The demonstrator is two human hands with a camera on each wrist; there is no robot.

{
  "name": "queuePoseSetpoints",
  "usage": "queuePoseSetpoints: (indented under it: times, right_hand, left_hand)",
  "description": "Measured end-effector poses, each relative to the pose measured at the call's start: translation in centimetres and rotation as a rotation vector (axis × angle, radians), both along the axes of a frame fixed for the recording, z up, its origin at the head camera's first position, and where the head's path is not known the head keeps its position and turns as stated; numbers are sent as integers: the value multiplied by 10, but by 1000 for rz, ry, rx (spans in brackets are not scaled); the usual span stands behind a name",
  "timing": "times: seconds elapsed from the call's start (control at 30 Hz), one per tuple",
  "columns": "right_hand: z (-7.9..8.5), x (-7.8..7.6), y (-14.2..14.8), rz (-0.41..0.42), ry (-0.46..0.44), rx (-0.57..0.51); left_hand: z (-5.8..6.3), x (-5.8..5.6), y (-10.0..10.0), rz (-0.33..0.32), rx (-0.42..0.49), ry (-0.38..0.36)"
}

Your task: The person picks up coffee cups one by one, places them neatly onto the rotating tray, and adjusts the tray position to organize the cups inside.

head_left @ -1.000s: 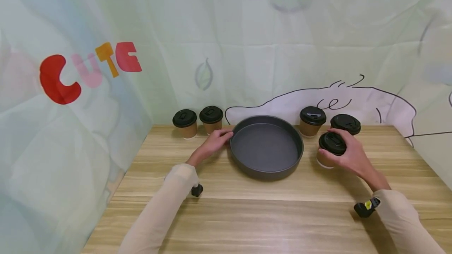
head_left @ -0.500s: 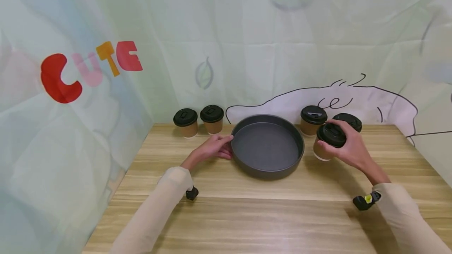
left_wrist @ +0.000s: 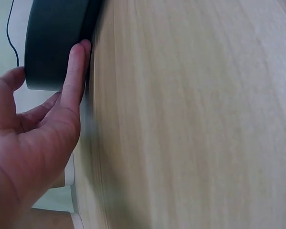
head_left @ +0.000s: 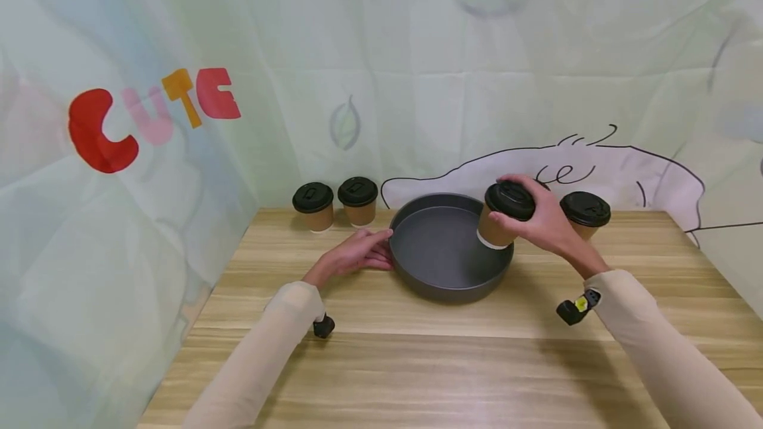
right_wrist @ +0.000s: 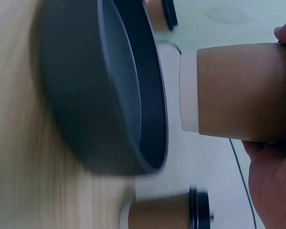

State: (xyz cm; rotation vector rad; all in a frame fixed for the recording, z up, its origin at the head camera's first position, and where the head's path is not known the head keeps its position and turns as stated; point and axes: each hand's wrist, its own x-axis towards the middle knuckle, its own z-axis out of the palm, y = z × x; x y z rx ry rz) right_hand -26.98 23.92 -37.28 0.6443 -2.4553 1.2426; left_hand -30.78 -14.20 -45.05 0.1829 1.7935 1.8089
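Curtained-off corner — printed cloth (head_left: 417, 32) behind and left of wood-grain table (head_left: 447, 376), "CUTE" lettering (head_left: 218, 95) — room type unclear.

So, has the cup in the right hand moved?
Yes, in the head view the cup moved left: first right of the pan, now hiding part of its right rim.

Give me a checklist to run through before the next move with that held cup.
1. Right hand gripping the cup: ok.
2. Lid on the cup: ok.
3. Cup's base clear of the pan: ok, a gap shows in the right wrist view.
4. Cup over the pan's middle: not ok, it appears nearer the right rim.
5. Left hand holding the pan's side: ok.
6. Cup full or empty: cannot tell.
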Motion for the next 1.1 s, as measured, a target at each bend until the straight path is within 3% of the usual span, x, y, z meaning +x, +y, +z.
queuePoseSetpoints:
  times: [0.33, 0.63, 1.1]
  right_hand:
    - [-8, -8, -69, 226, 10, -6]
    - [-33, -7, -109, 306, -34, 64]
    - [-56, -9, -128, 331, -29, 95]
  left_hand:
    - [-3, -1, 0, 8, 25, -20]
    - [-3, -2, 0, 9, 39, -26]
    - [-2, 1, 0, 7, 33, -17]
